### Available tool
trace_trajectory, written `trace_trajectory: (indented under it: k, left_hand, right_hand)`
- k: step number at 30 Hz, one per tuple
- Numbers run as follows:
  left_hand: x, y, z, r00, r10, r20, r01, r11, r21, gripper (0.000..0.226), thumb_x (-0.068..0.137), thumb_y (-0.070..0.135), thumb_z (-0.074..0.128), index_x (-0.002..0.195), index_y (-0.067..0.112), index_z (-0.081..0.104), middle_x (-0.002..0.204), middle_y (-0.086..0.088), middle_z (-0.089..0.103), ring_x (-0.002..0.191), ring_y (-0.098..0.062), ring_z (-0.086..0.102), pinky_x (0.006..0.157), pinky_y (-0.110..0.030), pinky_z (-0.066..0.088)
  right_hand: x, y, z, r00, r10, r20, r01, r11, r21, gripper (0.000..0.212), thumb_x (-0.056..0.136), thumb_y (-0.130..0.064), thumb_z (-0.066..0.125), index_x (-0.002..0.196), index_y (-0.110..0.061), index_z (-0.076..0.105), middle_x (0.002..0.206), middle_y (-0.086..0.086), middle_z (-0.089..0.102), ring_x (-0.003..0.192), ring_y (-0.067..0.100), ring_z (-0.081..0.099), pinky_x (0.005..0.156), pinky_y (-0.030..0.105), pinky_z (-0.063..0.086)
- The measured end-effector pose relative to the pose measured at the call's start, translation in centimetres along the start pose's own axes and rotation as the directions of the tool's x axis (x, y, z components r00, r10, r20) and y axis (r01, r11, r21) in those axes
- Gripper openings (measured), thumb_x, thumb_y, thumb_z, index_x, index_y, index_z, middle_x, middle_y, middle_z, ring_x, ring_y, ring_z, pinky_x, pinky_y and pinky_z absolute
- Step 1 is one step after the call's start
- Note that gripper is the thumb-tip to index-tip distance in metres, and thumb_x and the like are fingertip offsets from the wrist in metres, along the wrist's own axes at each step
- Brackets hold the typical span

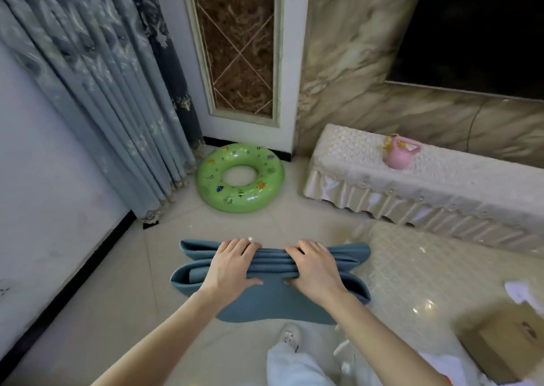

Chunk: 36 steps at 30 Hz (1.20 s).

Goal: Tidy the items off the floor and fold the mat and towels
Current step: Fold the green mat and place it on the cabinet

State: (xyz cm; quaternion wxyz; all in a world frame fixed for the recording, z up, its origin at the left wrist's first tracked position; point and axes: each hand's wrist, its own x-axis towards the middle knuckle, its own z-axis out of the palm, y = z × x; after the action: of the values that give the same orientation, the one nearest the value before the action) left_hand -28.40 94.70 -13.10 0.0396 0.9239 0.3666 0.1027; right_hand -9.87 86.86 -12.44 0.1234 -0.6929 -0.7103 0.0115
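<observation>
Looking down past both forearms, I have the blue mat [266, 296] on the floor [97, 312] straight ahead of me, gathered into several stacked folds with its long axis running left to right across my view. My left hand [231, 268] sits on the left half of the bundle and my right hand [316, 270] on the right half, about equally near; on both, the fingers [241, 245] curl over the far edge of the folds while the thumbs tuck in at the near side, so each hand is grasping the folded layers. The loose ends fan out beyond either hand, and a flat flap lies toward me. My judgement: the next fold turns on that left-right axis, rolling the gripped stack toward or away from me. A green swim ring [240, 178] lies well beyond, by the curtain [97, 97]. It carries small cartoon prints, but I can read no writing or brand anywhere.
</observation>
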Motion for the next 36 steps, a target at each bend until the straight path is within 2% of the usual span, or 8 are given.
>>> trace_trajectory:
  k: [10,18,22,30,36]
  left_hand:
    - [18.4,-2.8,1.7,0.989,0.145,-0.044,-0.146,0.989,-0.033,0.081,0.031,0.058,0.086,0.097,0.024,0.055,0.082,0.009,0.059,0.073,-0.014,0.061,0.079,-0.025,0.032]
    - [30.7,-4.9,3.8,0.960,0.278,-0.045,-0.279,0.960,-0.024,0.077,0.036,0.059,0.085,0.098,0.022,0.058,0.085,0.008,0.058,0.076,-0.014,0.061,0.080,-0.026,0.032]
    - [37.8,-6.9,5.4,0.929,0.371,-0.017,-0.371,0.928,-0.044,0.074,0.038,0.059,0.085,0.097,0.023,0.059,0.084,0.009,0.058,0.075,-0.014,0.060,0.080,-0.025,0.032]
    - [53.6,-12.1,6.8,0.848,0.530,0.022,-0.528,0.847,-0.061,0.074,0.038,0.060,0.084,0.098,0.023,0.060,0.085,0.010,0.059,0.076,-0.012,0.060,0.079,-0.025,0.031]
    - [64.0,-14.6,7.3,0.759,0.650,0.029,-0.646,0.758,-0.086,0.073,0.042,0.056,0.084,0.100,0.022,0.056,0.087,0.007,0.057,0.078,-0.016,0.058,0.077,-0.026,0.031]
  right_hand:
    - [12.7,10.6,-1.1,0.993,0.114,-0.023,-0.115,0.992,-0.051,0.073,0.026,-0.057,0.085,0.090,-0.025,0.070,0.073,-0.007,0.058,0.065,0.013,0.060,0.064,0.021,0.049]
    - [20.2,17.2,-1.0,0.968,0.250,-0.028,-0.252,0.964,-0.085,0.071,0.025,-0.053,0.087,0.086,-0.022,0.068,0.072,-0.004,0.058,0.063,0.016,0.059,0.061,0.025,0.049]
    - [24.8,20.2,-0.1,0.937,0.348,-0.019,-0.349,0.933,-0.089,0.070,0.022,-0.056,0.086,0.081,-0.023,0.066,0.070,-0.006,0.057,0.061,0.015,0.058,0.057,0.025,0.048]
    - [37.0,26.4,1.0,0.871,0.483,-0.091,-0.491,0.867,-0.086,0.067,0.019,-0.053,0.083,0.078,-0.025,0.066,0.067,-0.007,0.054,0.059,0.015,0.057,0.055,0.023,0.047]
    - [44.1,29.9,1.0,0.802,0.584,-0.125,-0.595,0.801,-0.072,0.069,0.023,-0.051,0.086,0.082,-0.023,0.064,0.071,-0.004,0.056,0.062,0.017,0.057,0.054,0.026,0.047]
